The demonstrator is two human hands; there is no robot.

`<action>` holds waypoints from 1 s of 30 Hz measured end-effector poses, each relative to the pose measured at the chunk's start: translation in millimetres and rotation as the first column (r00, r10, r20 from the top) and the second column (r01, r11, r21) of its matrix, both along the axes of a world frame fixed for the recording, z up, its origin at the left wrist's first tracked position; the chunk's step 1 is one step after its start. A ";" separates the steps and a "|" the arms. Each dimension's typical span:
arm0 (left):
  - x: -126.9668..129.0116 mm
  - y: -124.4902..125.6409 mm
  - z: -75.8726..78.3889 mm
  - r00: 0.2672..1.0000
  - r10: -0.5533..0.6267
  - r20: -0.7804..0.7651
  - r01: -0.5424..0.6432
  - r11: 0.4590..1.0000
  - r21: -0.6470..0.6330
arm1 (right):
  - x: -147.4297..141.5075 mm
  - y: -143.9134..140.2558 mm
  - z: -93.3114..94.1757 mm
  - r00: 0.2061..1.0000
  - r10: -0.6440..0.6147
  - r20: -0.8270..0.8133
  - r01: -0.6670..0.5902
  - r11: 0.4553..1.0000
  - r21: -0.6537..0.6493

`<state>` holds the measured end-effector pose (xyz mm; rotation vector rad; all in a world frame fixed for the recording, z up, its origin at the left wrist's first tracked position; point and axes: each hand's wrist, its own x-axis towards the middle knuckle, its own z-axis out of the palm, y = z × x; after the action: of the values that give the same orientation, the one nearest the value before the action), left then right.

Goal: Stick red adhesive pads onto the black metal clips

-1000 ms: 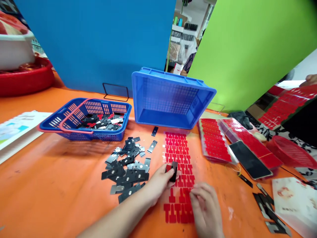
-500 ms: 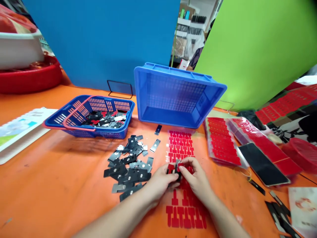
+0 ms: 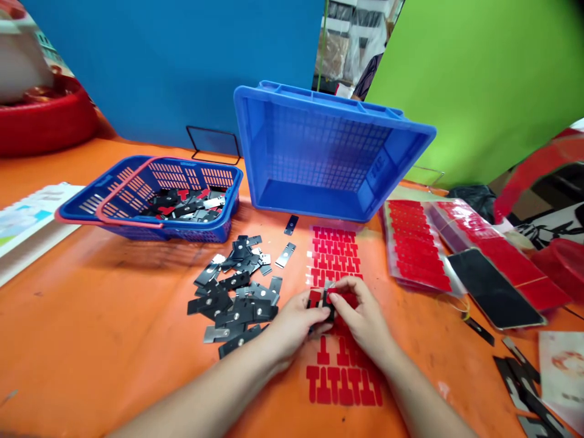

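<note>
A pair of small black plates (image 3: 327,312), one showing red, is held just below and right of the frame's centre. The left hand (image 3: 296,317) has its fingers closed round them, thumb laid across the front; the right hand (image 3: 365,311) has thumb and forefinger drawn together on a red piece (image 3: 331,292) at the upper end of the nearer plate. Beneath the hands, a clear sheet of red T-shapes (image 3: 345,387) runs down the orange desk (image 3: 114,328), with gaps in its lower rows. Left of it, about the centre, lies a loose heap of dark plates (image 3: 244,311). Beyond the heap, a blue basket (image 3: 223,230) with a pink handle holds more plates and some red bits, and a blue crate (image 3: 314,202) tips its open side forward at upper centre. At right are packs of red pieces (image 3: 416,249) and a dark-screened phone (image 3: 497,289); blue (image 3: 173,67) and green panels (image 3: 479,79) stand behind.
</note>
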<state>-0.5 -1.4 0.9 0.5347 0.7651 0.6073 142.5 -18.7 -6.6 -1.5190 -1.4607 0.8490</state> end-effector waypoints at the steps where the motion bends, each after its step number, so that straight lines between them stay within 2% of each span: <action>1: 0.1 0.2 -0.1 1.000 0.000 0.001 0.000 1.000 0.000 | -0.1 0.1 0.0 1.000 0.002 0.000 -0.002 1.000 0.000; 8: -0.1 1.1 0.1 1.000 0.003 0.028 -0.003 1.000 -0.006 | -0.2 0.5 -0.6 1.000 0.012 -0.005 -0.012 1.000 -0.011; 21: -0.9 0.6 -1.0 1.000 0.002 -0.017 -0.002 1.000 -0.021 | -0.1 0.2 0.6 1.000 0.023 -0.003 -0.023 1.000 -0.003; 30: -1.1 0.9 1.8 1.000 0.006 -0.008 -0.006 1.000 -0.012 | -1.3 -0.2 2.1 0.998 0.026 0.052 -0.027 1.000 0.012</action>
<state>-1.6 -0.5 2.7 0.5244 0.7778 0.6059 141.2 -18.8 -4.5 -1.5257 -1.5239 0.8204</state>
